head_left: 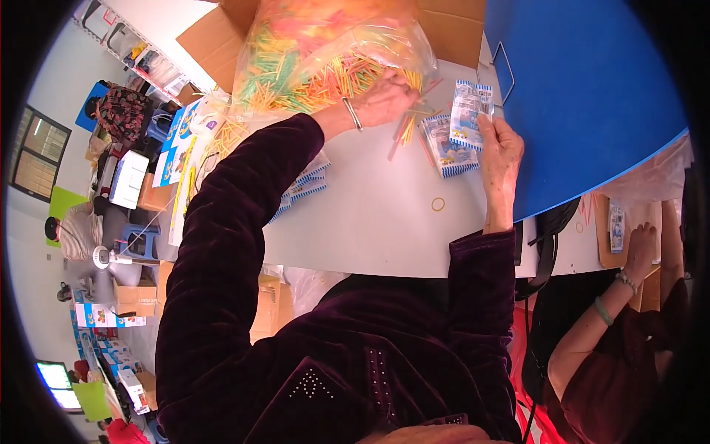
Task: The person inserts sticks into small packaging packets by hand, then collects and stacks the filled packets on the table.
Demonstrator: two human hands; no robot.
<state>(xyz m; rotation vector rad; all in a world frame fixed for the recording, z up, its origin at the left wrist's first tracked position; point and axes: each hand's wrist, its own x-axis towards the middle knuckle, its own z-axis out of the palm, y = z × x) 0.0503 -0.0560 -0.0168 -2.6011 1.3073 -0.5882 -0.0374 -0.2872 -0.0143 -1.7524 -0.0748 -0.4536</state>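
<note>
My left hand [383,101], with a bangle at the wrist, is closed around a few thin coloured straws [406,130] at the edge of a large clear plastic bag [373,41]. Green, yellow and pink straws fill the bag. A blue-and-white printed packet [466,107] is pinched between the thumb and fingers of my right hand [502,148]. Just beneath it, a stack of similar packets [452,157] lies on the white table [370,229]. More packets [307,181] sit partly hidden under my left forearm.
A cardboard box [216,46] surrounds the bag. A rubber band [438,204] lies near the table's front. The blue panel [592,89] borders my right side; beyond it, a co-worker's hands [642,240] are near another packet. Tape and yellow straws [231,137] lie at left.
</note>
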